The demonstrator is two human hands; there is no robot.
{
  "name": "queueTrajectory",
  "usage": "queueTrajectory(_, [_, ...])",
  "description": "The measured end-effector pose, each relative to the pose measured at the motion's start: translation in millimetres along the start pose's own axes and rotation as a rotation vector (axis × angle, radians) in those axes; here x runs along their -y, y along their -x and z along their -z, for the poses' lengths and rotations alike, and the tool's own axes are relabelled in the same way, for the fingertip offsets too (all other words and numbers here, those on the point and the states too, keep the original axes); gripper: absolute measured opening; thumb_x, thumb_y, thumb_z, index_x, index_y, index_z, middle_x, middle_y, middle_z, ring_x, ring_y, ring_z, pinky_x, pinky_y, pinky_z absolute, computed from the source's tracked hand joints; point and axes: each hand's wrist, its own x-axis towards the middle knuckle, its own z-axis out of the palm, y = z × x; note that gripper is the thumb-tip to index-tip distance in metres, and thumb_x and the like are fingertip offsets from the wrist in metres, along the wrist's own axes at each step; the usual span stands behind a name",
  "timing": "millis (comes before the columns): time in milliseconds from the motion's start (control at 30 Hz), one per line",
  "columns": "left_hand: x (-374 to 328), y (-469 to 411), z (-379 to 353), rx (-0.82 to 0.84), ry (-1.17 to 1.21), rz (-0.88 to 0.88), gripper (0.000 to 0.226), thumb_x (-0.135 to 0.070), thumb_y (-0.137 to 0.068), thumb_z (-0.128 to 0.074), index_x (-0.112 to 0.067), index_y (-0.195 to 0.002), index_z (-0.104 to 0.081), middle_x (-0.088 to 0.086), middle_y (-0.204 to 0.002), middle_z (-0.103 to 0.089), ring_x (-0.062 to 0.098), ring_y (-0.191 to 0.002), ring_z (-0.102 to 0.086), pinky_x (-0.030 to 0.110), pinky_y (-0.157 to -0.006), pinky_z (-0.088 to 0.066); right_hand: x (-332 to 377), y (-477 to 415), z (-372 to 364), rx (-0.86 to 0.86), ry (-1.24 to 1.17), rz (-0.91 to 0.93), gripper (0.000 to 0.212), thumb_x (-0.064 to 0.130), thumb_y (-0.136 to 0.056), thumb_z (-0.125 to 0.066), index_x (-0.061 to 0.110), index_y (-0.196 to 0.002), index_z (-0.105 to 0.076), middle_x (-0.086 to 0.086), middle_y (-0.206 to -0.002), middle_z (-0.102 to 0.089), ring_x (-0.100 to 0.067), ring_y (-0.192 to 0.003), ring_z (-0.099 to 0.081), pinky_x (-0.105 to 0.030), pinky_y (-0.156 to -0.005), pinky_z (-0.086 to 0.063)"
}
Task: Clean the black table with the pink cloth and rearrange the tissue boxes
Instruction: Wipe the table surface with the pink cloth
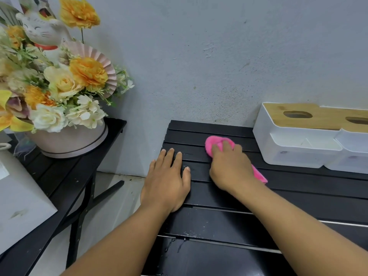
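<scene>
head view, looking down on the black slatted bench (pixel 310 198), set against a grey wall (pixel 199 56). the left hand (pixel 166 176) lies flat at the bench's left edge, palm down, fingers straight and a little spread, holding nothing. the right hand (pixel 229 168) is just beside it, further in along the bench, and it's down on the cloth (pixel 216 143), fingers curled over the pink bundle, pressing it onto the slats. the cloth pokes out ahead of the fingertips toward the back edge, and a tail of it shows behind the hand on the right. so the cloth sits in the back-left part of the bench, near the wall but not touching it.

at the back right stand the two tissue boxes: left box (pixel 294 148) and right box (pixel 354 154), white with wooden lids, an oval hole in each lid, side by side and touching, backs close to the wall. the right box runs off the frame. the cloth is near the left box, with bare slat between them.

wet streaks (pixel 173 245) show on a front slat near the left edge. across a strip of floor (pixel 123 206), a second bench (pixel 65 176) carries a pink pot (pixel 69 140) of flowers (pixel 65 82), a cat figure (pixel 42 30) above them, and a white sheet (pixel 22 206) at its near end.
</scene>
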Motion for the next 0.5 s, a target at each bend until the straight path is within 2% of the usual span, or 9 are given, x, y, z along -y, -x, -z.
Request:
queueTrajectory(67, [2,-1,0,-0.005,0.000,0.006,0.060,-0.046,-0.103,-0.020,-0.021,-0.157,-0.020,0.001,-0.165,-0.012,0.019,-0.153,-0.001,0.040,-0.123,-0.010,-3,1,2,-0.030,-0.010,0.105,0.050,0.019,-0.091,-0.044,0.017,-0.141,-0.039,-0.011,-0.148,-0.034,-0.036,-0.117,-0.039,-0.040,-0.087,-0.039])
queueTrajectory(200, [1,-2,-2,-0.006,-0.010,0.006,0.060,-0.046,-0.103,-0.021,-0.021,-0.156,-0.021,0.001,-0.165,-0.013,0.019,-0.153,-0.002,0.040,-0.123,-0.012,1,-42,-1,0.000,-0.038,0.257,0.049,0.022,-0.095,-0.044,0.030,-0.143,-0.039,0.002,-0.161,-0.023,-0.035,-0.118,-0.039,-0.041,-0.093,-0.037])
queueTrajectory(400, [2,-2,-1,-0.003,-0.008,-0.003,0.059,-0.045,-0.103,-0.022,-0.021,-0.157,-0.021,0.002,-0.165,-0.014,0.019,-0.153,-0.002,0.040,-0.123,-0.012,50,-92,4,0.088,0.000,0.482,0.056,0.022,-0.098,-0.043,0.043,-0.148,-0.031,0.011,-0.163,-0.012,-0.033,-0.123,-0.036,-0.043,-0.095,-0.035])
queueTrajectory(500, [1,-2,0,-0.013,0.007,-0.008,0.059,-0.045,-0.103,-0.023,-0.021,-0.156,-0.023,0.002,-0.165,-0.015,0.019,-0.153,-0.003,0.040,-0.123,-0.012,54,-93,1,0.078,-0.006,0.572,0.054,0.024,-0.099,-0.042,0.045,-0.148,-0.033,0.013,-0.163,-0.013,-0.031,-0.117,-0.037,-0.042,-0.094,-0.037])
